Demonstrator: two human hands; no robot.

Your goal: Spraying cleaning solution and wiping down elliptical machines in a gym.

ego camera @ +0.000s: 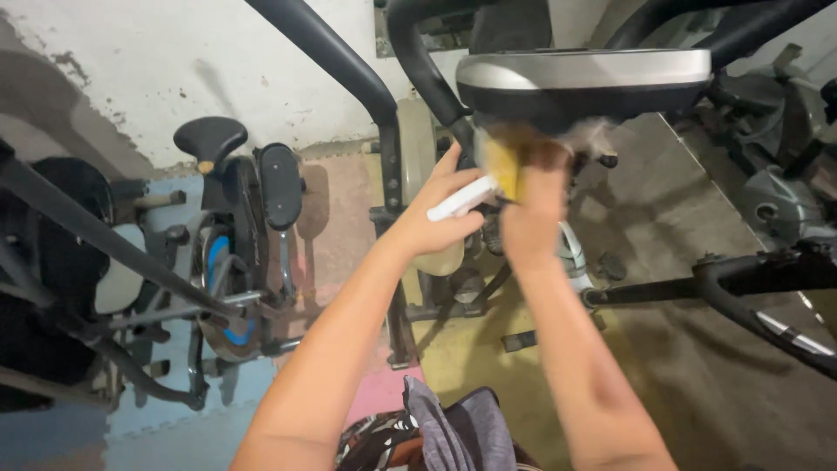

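Head view:
- The white spray bottle (462,199) is grasped in the left hand (436,222), at 9 o'clock of the right hand (532,205).
- The yellow cloth (504,166) is pressed by the clenched right hand against the underside of the exercise machine console (584,77); motion blur is present.
- Overspray onto the console may be caused by a close nozzle.
- The cloth may be dropped if grip is loosened.
- The grey garment (453,432) at 6 o'clock may be wetted by drips.

White spray bottle (462,199), slim and plastic, held tilted in my left hand (436,218), nozzle end toward the cloth. Yellow cloth (503,164), bunched and blurred, pressed by my right hand (532,209) against the underside of the grey-and-black console (584,74).
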